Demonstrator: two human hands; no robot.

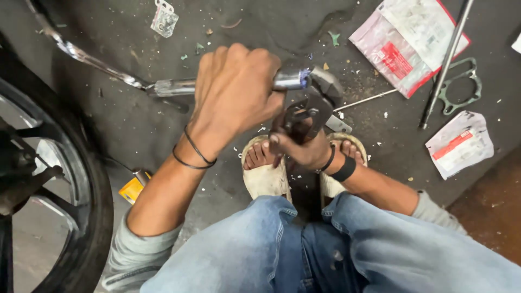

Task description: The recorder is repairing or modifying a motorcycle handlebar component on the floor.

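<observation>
Faded blue jeans (336, 249) fill the foreground as a person squats on a grimy workshop floor (141, 125), both sandalled feet (264, 168) planted just below the work. The left hand (233, 92) is wrapped tight around a chromed metal tube (173, 87) that runs away up and to the left, its capped end (320, 87) showing just past the knuckles. The right hand (304, 146), wearing a black wristband, is closed on the handles of dark pliers (306, 116), whose head meets the tube's end above the feet. Done well, this step appears to call for a firm, unmoving hold on the tube while the pliers bite squarely, so that the tool does not slip toward the toes beneath. A motorcycle wheel (70, 190) stands at the left edge, with a small yellow object (132, 188) beside it. Plastic parts packets (407, 43), a thin steel rod (448, 62) and a green gasket (461, 87) lie well apart on the floor to the right, amid scattered debris.
</observation>
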